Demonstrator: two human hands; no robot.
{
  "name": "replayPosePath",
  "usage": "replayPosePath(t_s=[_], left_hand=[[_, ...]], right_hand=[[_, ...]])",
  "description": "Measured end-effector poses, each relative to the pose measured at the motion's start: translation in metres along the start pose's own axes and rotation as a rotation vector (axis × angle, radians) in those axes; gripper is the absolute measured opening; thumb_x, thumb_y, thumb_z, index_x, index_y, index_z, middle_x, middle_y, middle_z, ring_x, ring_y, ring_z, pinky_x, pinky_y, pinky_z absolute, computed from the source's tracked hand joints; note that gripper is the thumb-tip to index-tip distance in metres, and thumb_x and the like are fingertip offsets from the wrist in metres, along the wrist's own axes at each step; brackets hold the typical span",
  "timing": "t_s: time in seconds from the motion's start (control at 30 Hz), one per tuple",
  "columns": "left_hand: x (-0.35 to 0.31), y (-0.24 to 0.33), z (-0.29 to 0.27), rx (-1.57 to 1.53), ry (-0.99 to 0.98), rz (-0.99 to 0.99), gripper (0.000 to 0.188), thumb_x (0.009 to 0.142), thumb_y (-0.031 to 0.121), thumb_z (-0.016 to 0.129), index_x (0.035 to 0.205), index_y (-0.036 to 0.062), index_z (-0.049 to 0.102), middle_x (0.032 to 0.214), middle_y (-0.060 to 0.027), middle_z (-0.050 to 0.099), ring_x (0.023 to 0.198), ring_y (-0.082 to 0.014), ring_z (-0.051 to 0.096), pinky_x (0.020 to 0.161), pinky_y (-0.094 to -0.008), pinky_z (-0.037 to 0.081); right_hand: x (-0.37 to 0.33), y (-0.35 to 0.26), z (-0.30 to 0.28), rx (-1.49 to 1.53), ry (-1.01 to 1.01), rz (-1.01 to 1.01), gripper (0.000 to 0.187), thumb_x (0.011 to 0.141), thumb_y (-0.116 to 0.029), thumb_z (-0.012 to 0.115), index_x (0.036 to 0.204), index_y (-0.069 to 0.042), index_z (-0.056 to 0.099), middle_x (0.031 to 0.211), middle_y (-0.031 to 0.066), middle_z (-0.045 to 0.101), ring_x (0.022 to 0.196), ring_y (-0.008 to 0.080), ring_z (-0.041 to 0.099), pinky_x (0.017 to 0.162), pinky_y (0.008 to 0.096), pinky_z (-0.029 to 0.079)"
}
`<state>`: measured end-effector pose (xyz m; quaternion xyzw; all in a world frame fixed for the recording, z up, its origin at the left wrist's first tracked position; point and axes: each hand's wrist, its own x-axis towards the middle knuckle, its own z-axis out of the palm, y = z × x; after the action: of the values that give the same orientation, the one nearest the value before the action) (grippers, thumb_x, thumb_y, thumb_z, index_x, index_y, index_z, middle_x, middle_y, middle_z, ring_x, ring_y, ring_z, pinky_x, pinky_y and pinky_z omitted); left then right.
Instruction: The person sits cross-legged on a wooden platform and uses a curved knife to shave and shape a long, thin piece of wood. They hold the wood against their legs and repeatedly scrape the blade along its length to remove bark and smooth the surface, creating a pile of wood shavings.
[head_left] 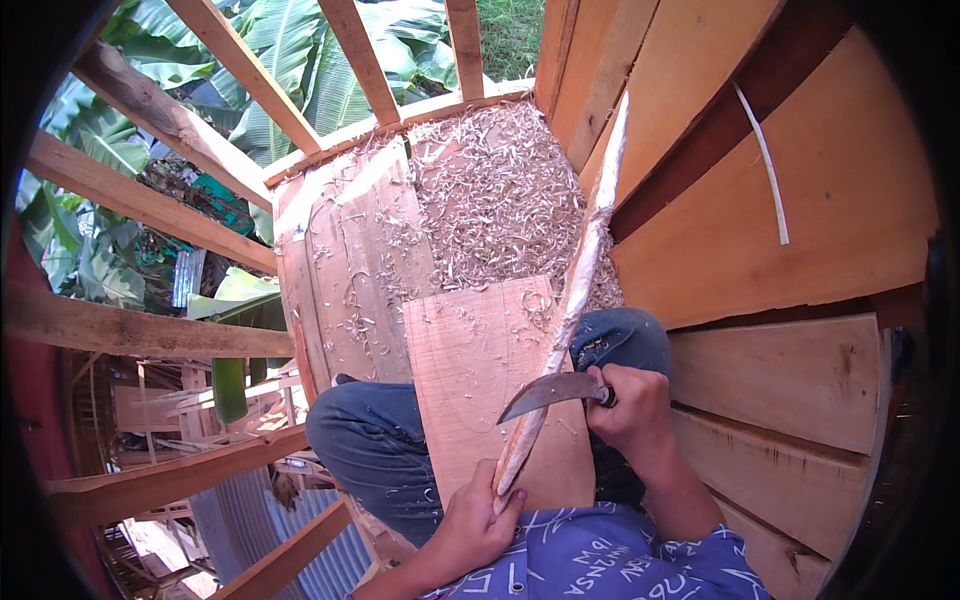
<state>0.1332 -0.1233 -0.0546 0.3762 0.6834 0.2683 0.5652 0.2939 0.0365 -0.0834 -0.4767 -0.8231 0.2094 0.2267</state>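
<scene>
A long pale stick (577, 287), rough and whittled, slants from my lap up toward the plank wall at the far right. Its near end is wrapped by the fingers of my left hand (478, 522), close to my belly. My right hand (634, 405) is closed round the dark handle of a curved knife (548, 393). The dark blade points left and lies across the stick's lower part. Beneath them a flat wooden board (478, 365) rests over my lap, between my bent knees.
Curled wood shavings (500, 190) cover the far floor planks (365, 235). A plank wall (770, 200) rises on the right, with a thin white strip (765, 165) against it. Wooden railing bars (150, 330) stand on the left, with banana leaves (310, 75) beyond.
</scene>
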Motion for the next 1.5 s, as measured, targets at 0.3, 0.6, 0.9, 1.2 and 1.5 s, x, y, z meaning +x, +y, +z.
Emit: replayPosePath(t_s=[0.3, 0.6, 0.9, 1.2, 1.5], left_hand=[[0.003, -0.004, 0.004, 0.025, 0.024, 0.005, 0.024, 0.087, 0.01, 0.058, 0.106, -0.0001, 0.046, 0.066, -0.0105, 0.052, 0.058, -0.0166, 0.052, 0.055, -0.0323, 0.04], [0.008, 0.0, -0.005, -0.118, 0.067, 0.035, 0.022, 0.088, 0.009, 0.057, 0.106, -0.0014, 0.048, 0.07, -0.0053, 0.05, 0.057, -0.0111, 0.045, 0.055, -0.0283, 0.038], [-0.002, -0.006, -0.001, -0.021, 0.052, 0.022, 0.022, 0.087, 0.007, 0.057, 0.105, -0.0009, 0.047, 0.066, -0.0054, 0.048, 0.056, -0.0115, 0.044, 0.053, -0.0285, 0.037], [0.0, -0.001, -0.007, -0.025, 0.074, 0.001, 0.023, 0.087, 0.008, 0.056, 0.106, -0.0013, 0.046, 0.068, -0.0086, 0.052, 0.059, -0.014, 0.05, 0.057, -0.0296, 0.04], [-0.001, -0.005, 0.001, -0.006, 0.004, 0.007, 0.027, 0.088, 0.013, 0.057, 0.105, -0.002, 0.042, 0.07, -0.0246, 0.057, 0.065, -0.0407, 0.061, 0.059, -0.0439, 0.045]], right_hand=[[0.018, 0.02, 0.008, -0.099, 0.108, 0.041, 0.025, 0.079, -0.015, 0.064, 0.058, -0.005, 0.053, 0.059, 0.0161, 0.058, 0.055, 0.0354, 0.059, 0.05, 0.0434, 0.044], [-0.006, -0.004, 0.005, 0.029, -0.111, -0.157, 0.056, 0.077, -0.054, 0.068, 0.056, -0.007, 0.046, 0.049, 0.0109, 0.048, 0.046, 0.0297, 0.056, 0.044, 0.0394, 0.043], [0.013, 0.035, 0.007, -0.072, 0.035, -0.061, 0.066, 0.081, -0.064, 0.057, 0.055, -0.005, 0.044, 0.05, 0.0121, 0.048, 0.047, 0.0314, 0.054, 0.044, 0.0399, 0.041], [-0.006, 0.008, 0.01, 0.062, -0.124, -0.104, 0.065, 0.077, -0.066, 0.06, 0.056, -0.006, 0.049, 0.05, 0.0102, 0.05, 0.046, 0.0287, 0.056, 0.044, 0.0381, 0.043], [0.016, 0.036, 0.014, -0.053, 0.029, -0.05, 0.07, 0.077, -0.07, 0.056, 0.053, -0.004, 0.048, 0.049, 0.0128, 0.047, 0.046, 0.0326, 0.054, 0.044, 0.0398, 0.041]])
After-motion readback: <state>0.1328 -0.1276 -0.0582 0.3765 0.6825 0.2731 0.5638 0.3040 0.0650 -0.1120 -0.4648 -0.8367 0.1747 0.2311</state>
